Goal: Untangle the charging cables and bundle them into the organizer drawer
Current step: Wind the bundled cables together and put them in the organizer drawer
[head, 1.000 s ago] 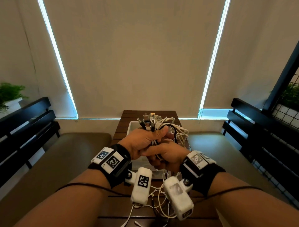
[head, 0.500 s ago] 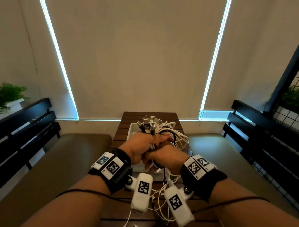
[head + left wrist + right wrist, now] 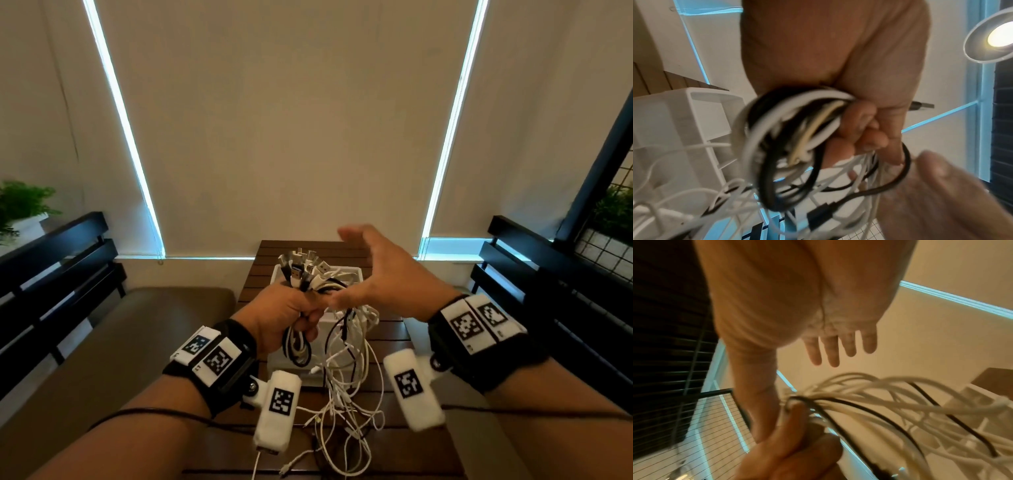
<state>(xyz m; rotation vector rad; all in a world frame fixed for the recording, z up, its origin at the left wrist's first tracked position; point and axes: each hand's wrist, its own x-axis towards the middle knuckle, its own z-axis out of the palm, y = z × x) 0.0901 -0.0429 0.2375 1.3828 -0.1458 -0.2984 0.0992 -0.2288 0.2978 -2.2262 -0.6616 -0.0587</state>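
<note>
My left hand (image 3: pixel 291 317) grips a thick bundle of white and black charging cables (image 3: pixel 310 277), plug ends sticking up above the fist; the left wrist view shows its fingers (image 3: pixel 863 123) curled round the looped cables (image 3: pixel 789 146). Loose cable ends (image 3: pixel 346 394) hang from the bundle down onto the table. My right hand (image 3: pixel 373 270) is lifted just right of the bundle, fingers (image 3: pixel 830 347) straight and spread, holding nothing. The white organizer drawer (image 3: pixel 354 274) stands on the table behind and below the bundle, also seen as a white drawer (image 3: pixel 674 113) in the left wrist view.
A small dark wooden slat table (image 3: pixel 394 335) carries the drawer. Brown cushioned benches (image 3: pixel 120 342) with black slatted backs (image 3: pixel 51 260) flank it on both sides. Potted plants (image 3: pixel 20 205) sit at the far left and right. Closed blinds fill the wall ahead.
My right hand has let go of the bundle, opened and lifted away to the right. The left hand keeps its grip on the cables, which now hang looser.
</note>
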